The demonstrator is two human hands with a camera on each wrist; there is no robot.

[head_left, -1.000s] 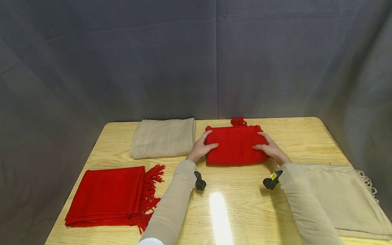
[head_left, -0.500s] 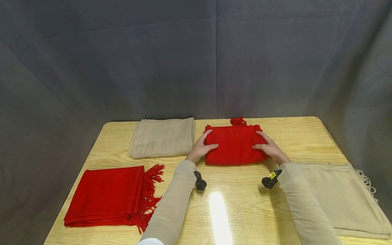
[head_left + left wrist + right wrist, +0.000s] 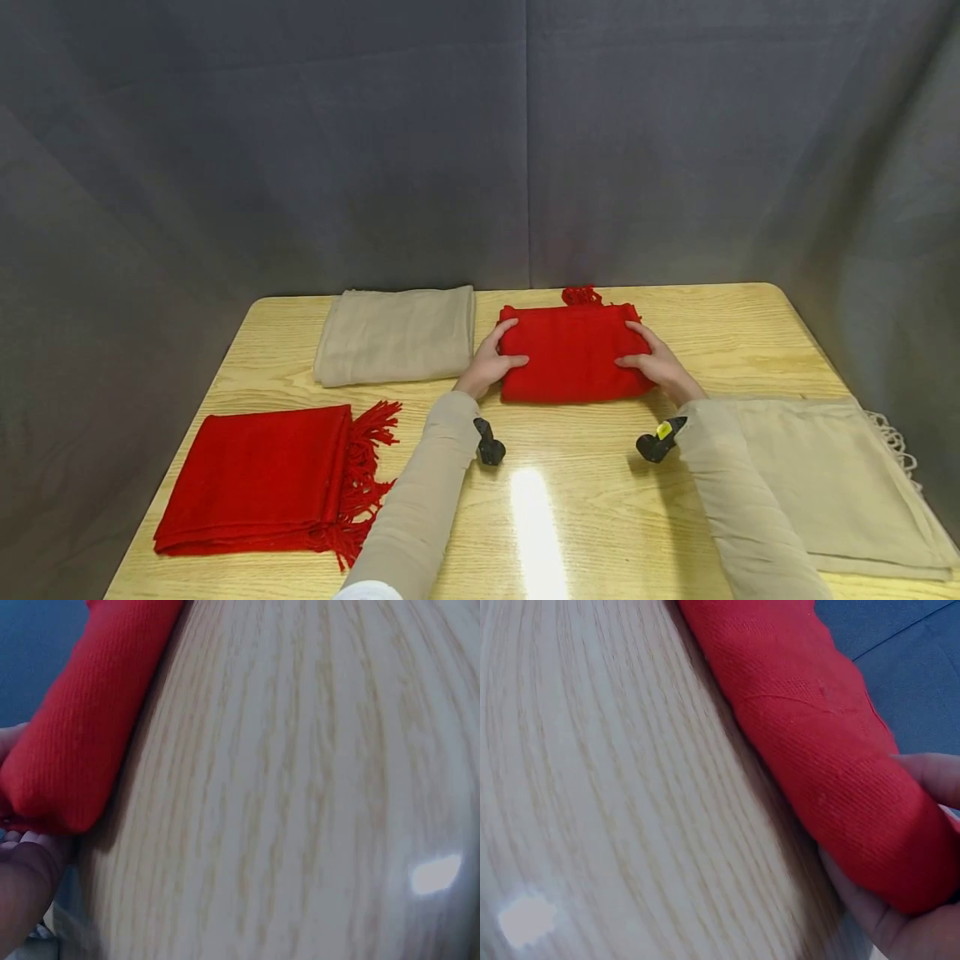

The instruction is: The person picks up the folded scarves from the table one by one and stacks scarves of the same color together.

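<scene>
A folded red scarf [image 3: 570, 354] lies at the back middle of the table, a bit of its fringe poking out behind. My left hand [image 3: 486, 363] grips its left end and my right hand [image 3: 663, 367] its right end, thumbs on top. In the right wrist view the scarf [image 3: 832, 765] forms a thick roll-like edge, with right-hand fingers [image 3: 862, 907] tucked beneath it. The left wrist view shows the scarf's near edge [image 3: 90, 712] close over the wood, the left hand [image 3: 26, 885] wrapped about its corner.
Left of the held scarf lies a folded beige cloth [image 3: 397, 336]. A second folded red scarf [image 3: 255, 475] with fringe sits at the front left. Another beige cloth [image 3: 840, 475], fringed, lies front right, partly under the right sleeve. A dark curtain [image 3: 375, 150] hangs behind the table.
Both hands keep their grip on the red scarf, which stays in nearly the same place. The whole view has shifted very slightly.
</scene>
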